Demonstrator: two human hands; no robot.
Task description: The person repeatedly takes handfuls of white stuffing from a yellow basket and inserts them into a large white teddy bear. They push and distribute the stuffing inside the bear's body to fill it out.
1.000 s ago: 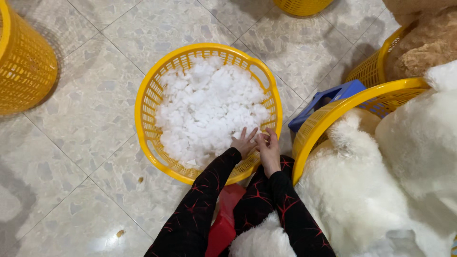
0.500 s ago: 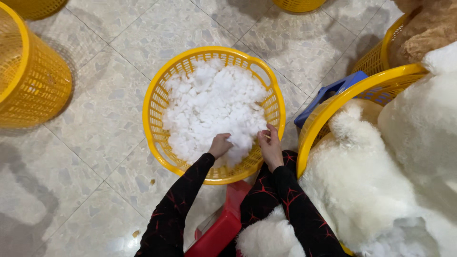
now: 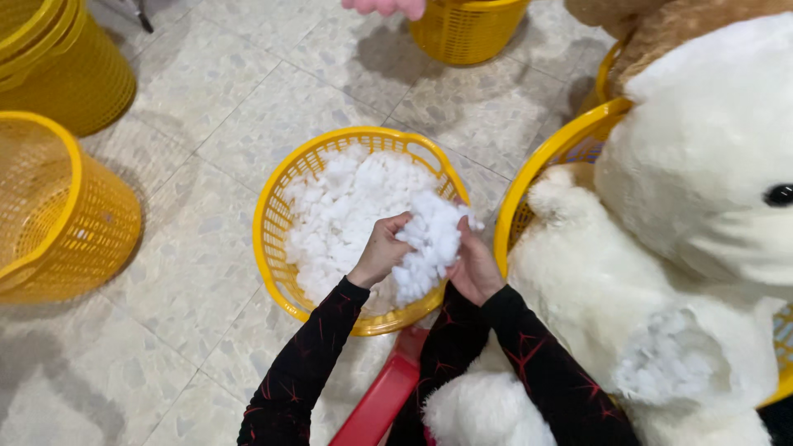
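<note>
Both hands — left hand [image 3: 382,252] & right hand [image 3: 472,268] — fingers clasping white stuffing clump [image 3: 428,246].

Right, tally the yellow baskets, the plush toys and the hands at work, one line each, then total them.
Yellow baskets: 6 (the top-left one may be a stack)
Plush toys, white and brown: 2
Hands, left hand and right hand, both holding a clump of white stuffing: 2
Total: 10
</note>
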